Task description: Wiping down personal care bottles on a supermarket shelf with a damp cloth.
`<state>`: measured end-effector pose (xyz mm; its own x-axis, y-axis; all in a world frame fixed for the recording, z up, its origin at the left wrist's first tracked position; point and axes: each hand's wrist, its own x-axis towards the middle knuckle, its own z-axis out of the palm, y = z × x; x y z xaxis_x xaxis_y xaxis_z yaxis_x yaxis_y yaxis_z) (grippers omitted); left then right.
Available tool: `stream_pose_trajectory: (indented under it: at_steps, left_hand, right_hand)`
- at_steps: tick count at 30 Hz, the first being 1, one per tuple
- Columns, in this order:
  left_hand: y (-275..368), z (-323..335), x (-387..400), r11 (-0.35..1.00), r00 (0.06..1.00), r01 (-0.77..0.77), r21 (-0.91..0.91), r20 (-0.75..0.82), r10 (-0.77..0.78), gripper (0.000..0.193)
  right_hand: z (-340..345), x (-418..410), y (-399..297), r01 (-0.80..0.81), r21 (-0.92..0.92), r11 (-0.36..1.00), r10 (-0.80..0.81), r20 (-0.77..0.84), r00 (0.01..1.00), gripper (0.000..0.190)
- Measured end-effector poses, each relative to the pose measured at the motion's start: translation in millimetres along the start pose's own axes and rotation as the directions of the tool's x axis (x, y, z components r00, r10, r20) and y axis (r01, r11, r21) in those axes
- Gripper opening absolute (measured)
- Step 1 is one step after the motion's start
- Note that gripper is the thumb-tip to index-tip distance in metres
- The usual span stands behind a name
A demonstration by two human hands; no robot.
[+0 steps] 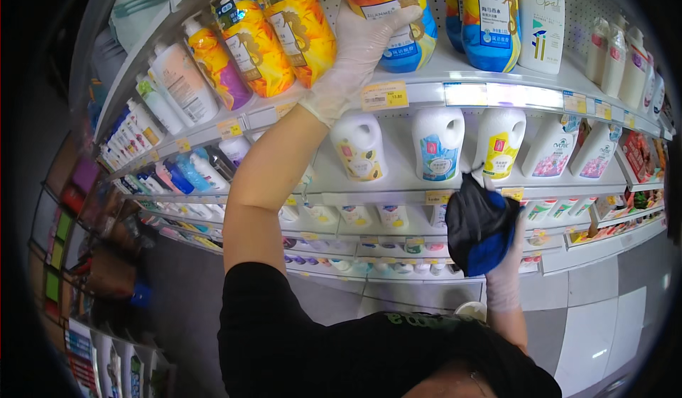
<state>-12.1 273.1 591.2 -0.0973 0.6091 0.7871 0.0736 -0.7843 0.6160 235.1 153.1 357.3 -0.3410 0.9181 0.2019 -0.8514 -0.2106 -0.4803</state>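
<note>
Both hands wear thin, pale translucent gloves. My left hand (365,44) is raised to the top shelf, its fingers spread around a large orange and blue shower gel bottle (402,52) and gripping it. Close by on the left lean orange and yellow pump bottles (301,28); to the right stands a similar orange and blue bottle (487,25). Lower down, my right hand (506,270) holds a crumpled black and blue cloth (479,227), which hides most of its fingers. The cloth is in front of the lower shelves, just below a white bottle with a yellow label (500,147).
Curved shelves (533,92) carry price tags along their edges. White handled bottles (437,142) line the second shelf, with more toiletries on lower tiers. A round light container (471,310) stands on the tiled floor (591,313) near the body. Dark shelving with boxes is at far left.
</note>
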Motion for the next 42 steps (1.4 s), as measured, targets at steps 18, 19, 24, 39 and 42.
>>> stream_pose_trajectory:
  at_steps: [18,19,24,39,42]
  left_hand:
    - [-18.1,61.7,-190.6,0.979,0.969,-0.111,-0.173,0.199,0.145,0.089]
    - [-21.7,63.1,-208.1,0.821,0.973,0.205,-0.533,0.201,-0.112,0.087]
    - [-33.0,54.8,-257.9,0.929,0.935,0.281,-0.242,0.289,-0.207,0.084]
    - [-48.2,46.7,-359.7,0.706,0.767,0.635,-0.313,0.145,-0.625,0.054]
    - [-28.9,58.3,-387.5,0.586,0.694,0.715,-0.381,0.283,-0.662,0.050]
  right_hand:
    - [-4.3,50.5,28.8,0.386,-0.602,0.699,-0.378,0.147,0.914,0.052]
    - [-8.7,21.0,37.2,0.361,-0.659,0.660,-0.360,0.143,0.922,0.053]
    - [-19.5,12.9,45.8,0.222,-0.885,0.409,-0.324,0.086,0.942,0.054]
    - [-0.3,-57.6,75.2,-0.047,-0.897,0.440,-0.340,-0.214,0.915,0.043]
    - [1.1,-59.6,64.3,0.061,-0.846,0.529,-0.359,-0.158,0.920,0.039]
